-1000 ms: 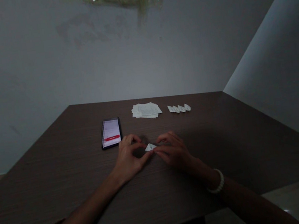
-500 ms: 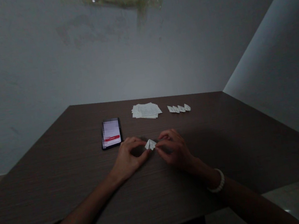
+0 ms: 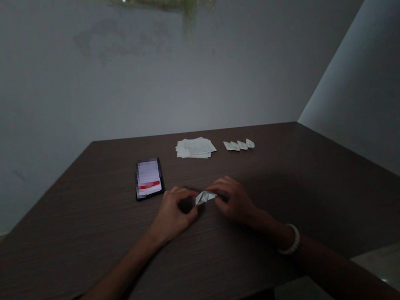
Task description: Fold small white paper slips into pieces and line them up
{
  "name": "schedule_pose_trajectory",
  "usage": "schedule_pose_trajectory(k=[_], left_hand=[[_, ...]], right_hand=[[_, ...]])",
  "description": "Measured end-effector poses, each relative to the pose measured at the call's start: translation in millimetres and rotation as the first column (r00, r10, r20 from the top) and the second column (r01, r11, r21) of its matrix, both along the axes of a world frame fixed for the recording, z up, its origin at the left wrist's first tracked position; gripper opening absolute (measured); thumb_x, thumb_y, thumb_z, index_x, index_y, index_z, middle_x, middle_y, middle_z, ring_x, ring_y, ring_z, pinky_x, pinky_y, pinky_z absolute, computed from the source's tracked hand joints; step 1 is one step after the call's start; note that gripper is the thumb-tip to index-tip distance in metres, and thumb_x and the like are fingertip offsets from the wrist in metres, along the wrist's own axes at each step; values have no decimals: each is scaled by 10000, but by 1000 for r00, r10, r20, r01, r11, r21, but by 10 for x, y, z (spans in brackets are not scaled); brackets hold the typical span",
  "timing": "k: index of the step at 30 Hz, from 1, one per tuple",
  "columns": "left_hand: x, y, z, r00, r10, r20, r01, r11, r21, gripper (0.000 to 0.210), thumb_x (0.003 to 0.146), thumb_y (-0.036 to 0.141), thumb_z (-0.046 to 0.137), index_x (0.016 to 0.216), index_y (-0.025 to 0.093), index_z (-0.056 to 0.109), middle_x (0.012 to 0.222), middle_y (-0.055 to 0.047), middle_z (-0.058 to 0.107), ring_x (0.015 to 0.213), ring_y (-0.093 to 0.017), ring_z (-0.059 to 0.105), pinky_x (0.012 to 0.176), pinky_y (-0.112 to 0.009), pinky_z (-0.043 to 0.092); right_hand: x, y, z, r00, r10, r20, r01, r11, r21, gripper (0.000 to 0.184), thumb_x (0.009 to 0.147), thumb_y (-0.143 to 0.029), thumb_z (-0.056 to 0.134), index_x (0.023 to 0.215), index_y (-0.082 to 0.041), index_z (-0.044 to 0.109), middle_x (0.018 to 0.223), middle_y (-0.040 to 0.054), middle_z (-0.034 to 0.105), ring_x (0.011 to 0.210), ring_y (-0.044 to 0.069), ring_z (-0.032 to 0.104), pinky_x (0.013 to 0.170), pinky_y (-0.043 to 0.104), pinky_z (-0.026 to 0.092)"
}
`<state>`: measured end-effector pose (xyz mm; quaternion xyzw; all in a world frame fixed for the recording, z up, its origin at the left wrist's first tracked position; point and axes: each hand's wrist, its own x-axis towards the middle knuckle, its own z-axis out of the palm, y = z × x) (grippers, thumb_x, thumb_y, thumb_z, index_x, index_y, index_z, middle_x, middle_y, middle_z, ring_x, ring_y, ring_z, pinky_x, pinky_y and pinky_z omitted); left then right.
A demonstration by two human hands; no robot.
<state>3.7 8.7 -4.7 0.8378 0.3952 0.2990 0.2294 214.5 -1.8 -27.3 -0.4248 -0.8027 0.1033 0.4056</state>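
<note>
While both hands meet near the middle of the desk (image 3: 201,273), I see a phone (image 3: 148,176) lying just beyond the left hand (image 3: 173,212), a red bar across its lit screen, so near the knuckles that I can't tell whether they touch. Farther back lies a loose stack of white paper (image 3: 196,148), its edges uneven, and right of it four small folded pieces (image 3: 239,145) overlap in a row. Behind rises a grey wall (image 3: 177,89) with a yellowish streak. Between the fingertips, on or just above the desk, is a small white folded paper (image 3: 205,197). Its long axis runs from hand to hand, roughly parallel to the desk's back edge, its low peak pointing away from the person. The left hand pinches one end; the right hand (image 3: 236,202), a pale bracelet (image 3: 291,240) at its wrist, pinches the other, the fingers partly covering both ends.
</note>
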Motion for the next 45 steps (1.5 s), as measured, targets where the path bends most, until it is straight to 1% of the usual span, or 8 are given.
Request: schedule_pose_trajectory(k=[5, 10, 14, 19, 25, 29, 34, 45], left_hand=[[4, -6, 0, 998, -7, -63, 8, 1000, 25, 240, 726, 180, 619, 942, 228, 713, 901, -15, 712, 879, -220, 587, 832, -372, 416], [1, -7, 11, 996, 3, -86, 1, 999, 45, 243, 751, 176, 611, 967, 236, 704, 922, -12, 714, 874, -223, 584, 836, -377, 410], [1, -8, 10, 997, 7, -81, -3, 998, 59, 216, 770, 200, 612, 963, 241, 699, 917, -10, 717, 857, -223, 584, 825, -382, 411], [-4, 8, -15, 995, 1, -100, 5, 998, 61, 222, 754, 170, 598, 941, 238, 697, 926, -6, 713, 876, -225, 586, 828, -383, 408], [-9, 19, -15, 991, -6, -132, 15, 998, 67, 219, 746, 158, 574, 919, 223, 690, 914, -10, 706, 897, -231, 579, 831, -381, 396], [-11, 7, -8, 987, 3, -158, 10, 997, 83, 205, 760, 175, 566, 923, 222, 682, 903, -17, 700, 886, -232, 569, 818, -384, 382], [-13, 14, -24, 986, 5, -169, 9, 997, 79, 177, 782, 204, 565, 919, 224, 675, 900, -18, 694, 888, -234, 560, 817, -388, 372], [-10, 16, -40, 986, 0, -168, 14, 996, 87, 157, 815, 230, 575, 932, 228, 680, 876, -18, 690, 863, -226, 564, 799, -376, 370]], right_hand=[[-4, -8, 17, 1000, -7, 22, 8, 998, -56, 263, 766, -72, 546, 964, -175, 684, 878, 44, 683, 804, 186, 578, 766, 328, 436], [-16, -19, 53, 998, 9, 56, -7, 999, -43, 191, 802, -137, 575, 959, -164, 680, 859, 48, 683, 774, 178, 579, 753, 321, 431], [-29, -6, 12, 998, -15, 61, 17, 999, -31, 139, 832, -221, 609, 948, -183, 677, 849, 37, 688, 761, 172, 580, 742, 314, 434], [-23, 6, -17, 994, -9, 109, 13, 999, -37, 117, 847, -182, 585, 924, -184, 674, 858, 32, 699, 756, 166, 582, 741, 306, 430], [-5, 0, -14, 979, 24, 201, -19, 1000, -24, 153, 872, -152, 546, 956, -175, 672, 855, 37, 696, 796, 175, 580, 753, 304, 424], [-17, -7, -7, 979, 25, 204, -20, 1000, -23, 136, 858, -165, 570, 952, -184, 667, 862, 34, 697, 810, 175, 586, 767, 304, 425], [-38, -12, -2, 982, 15, 187, -12, 1000, -17, 117, 823, -172, 617, 926, -192, 668, 840, 25, 697, 772, 170, 582, 743, 298, 425], [-33, -22, -1, 981, 21, 194, -16, 1000, -25, 142, 839, -220, 609, 964, -194, 671, 836, 29, 688, 756, 167, 582, 743, 297, 424]])
